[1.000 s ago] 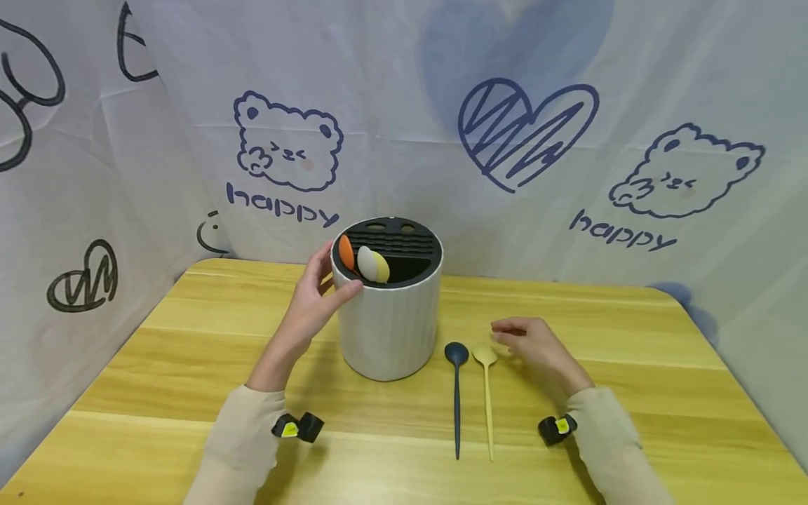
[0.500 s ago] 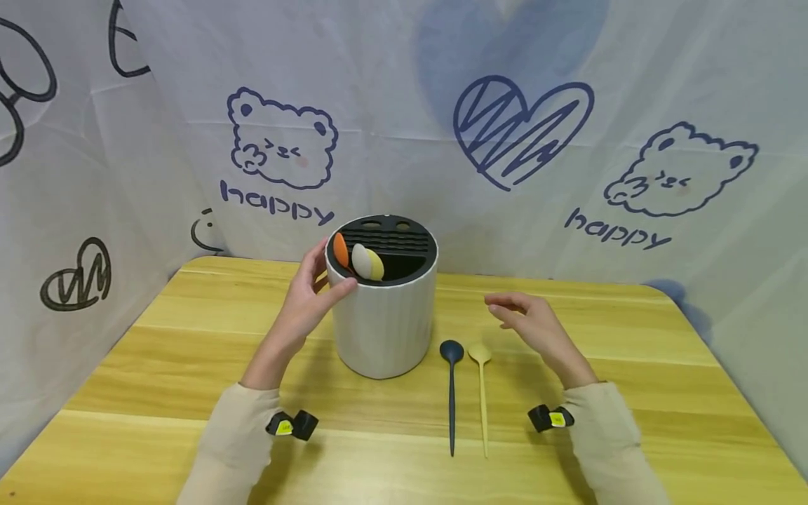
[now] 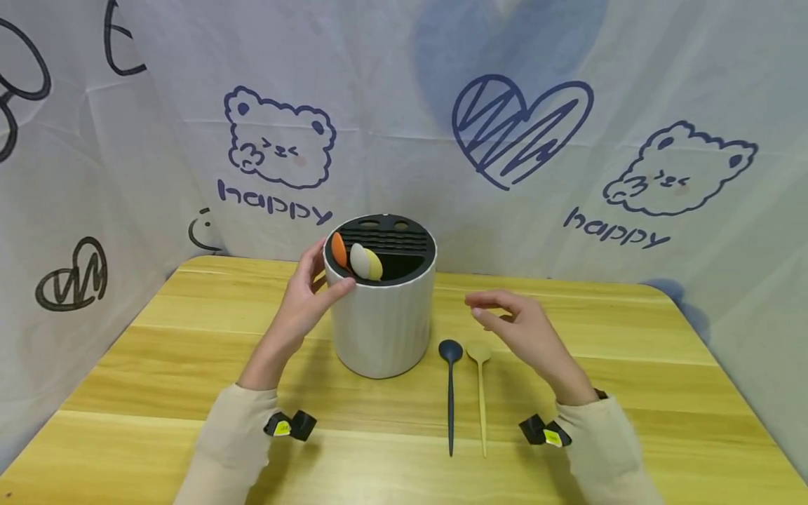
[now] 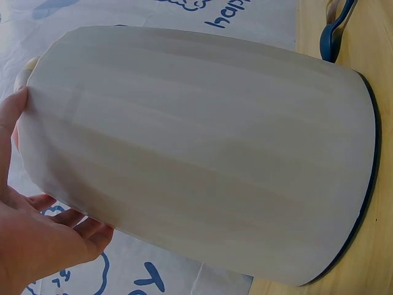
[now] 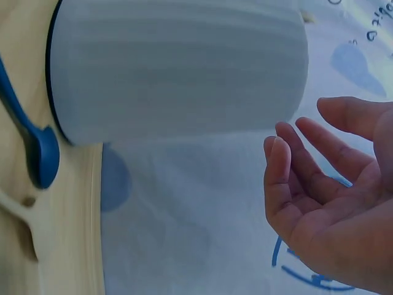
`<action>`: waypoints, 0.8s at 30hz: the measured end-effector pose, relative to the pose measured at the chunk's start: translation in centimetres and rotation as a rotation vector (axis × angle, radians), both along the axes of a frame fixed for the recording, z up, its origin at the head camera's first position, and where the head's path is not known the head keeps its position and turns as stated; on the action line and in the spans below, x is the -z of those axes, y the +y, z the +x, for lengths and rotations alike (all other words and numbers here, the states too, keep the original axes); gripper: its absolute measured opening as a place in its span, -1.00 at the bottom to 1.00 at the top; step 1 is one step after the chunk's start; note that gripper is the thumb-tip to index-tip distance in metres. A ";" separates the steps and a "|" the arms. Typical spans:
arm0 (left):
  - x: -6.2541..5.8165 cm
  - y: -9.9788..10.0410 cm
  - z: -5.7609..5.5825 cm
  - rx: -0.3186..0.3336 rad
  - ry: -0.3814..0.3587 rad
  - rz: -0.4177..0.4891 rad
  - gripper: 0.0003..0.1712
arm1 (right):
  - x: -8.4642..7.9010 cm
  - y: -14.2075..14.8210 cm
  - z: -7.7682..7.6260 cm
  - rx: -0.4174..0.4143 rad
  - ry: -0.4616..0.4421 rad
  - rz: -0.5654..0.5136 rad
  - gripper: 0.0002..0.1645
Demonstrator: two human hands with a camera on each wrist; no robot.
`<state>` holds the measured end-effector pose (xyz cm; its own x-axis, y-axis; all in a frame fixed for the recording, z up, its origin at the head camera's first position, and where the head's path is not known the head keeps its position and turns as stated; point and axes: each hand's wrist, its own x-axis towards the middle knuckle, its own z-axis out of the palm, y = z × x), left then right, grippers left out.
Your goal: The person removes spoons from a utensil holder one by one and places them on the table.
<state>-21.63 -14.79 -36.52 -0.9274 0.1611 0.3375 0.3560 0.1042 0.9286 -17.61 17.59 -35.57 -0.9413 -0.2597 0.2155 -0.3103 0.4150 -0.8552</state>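
A white ribbed utensil holder with a black slotted top stands on the table. My left hand grips its upper left side, thumb at the front rim and fingers round the side, as the left wrist view also shows. Out of the holder's front opening stick an orange spoon head, a white one and a yellow one. My right hand hovers right of the holder, fingers loosely bent and holding nothing. Nearest below it lie a dark blue spoon and a pale yellow spoon.
The wooden table has its back edge close behind the holder. A white cloth printed with bears and hearts hangs behind and at the sides. Both spoons lie side by side, handles toward the front.
My right hand has risen away from the yellow spoon and moved left toward the holder. My left hand stays on the holder; the head view has shifted slightly.
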 end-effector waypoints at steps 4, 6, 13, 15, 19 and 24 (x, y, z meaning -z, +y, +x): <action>0.0 -0.1 0.0 -0.003 0.001 0.001 -0.08 | -0.1 -0.9 0.6 -0.036 0.018 -0.034 -0.60; 0.0 -0.1 0.0 -0.005 0.003 0.001 -0.08 | -0.1 -1.3 0.8 -0.043 0.015 -0.058 -0.61; 0.0 0.0 -0.1 -0.008 -0.001 0.006 -0.07 | -0.8 -2.3 0.9 -0.028 -0.002 -0.128 -0.61; 0.1 0.0 -0.1 -0.010 -0.001 0.007 -0.08 | -1.2 -2.5 0.6 -0.035 -0.016 -0.154 -0.61; 0.1 0.0 0.0 -0.012 0.000 0.009 -0.08 | -2.1 -2.9 0.1 -0.072 -0.047 -0.179 -0.61; 0.1 0.0 -0.1 -0.011 -0.001 0.003 -0.07 | -3.3 -3.4 -0.6 -0.087 -0.049 -0.141 -0.62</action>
<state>-21.74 -14.76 -36.67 -0.9293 0.1502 0.3375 0.3545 0.1054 0.9291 -18.20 14.20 -32.31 -0.9268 -0.3117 0.2095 -0.2961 0.2635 -0.9181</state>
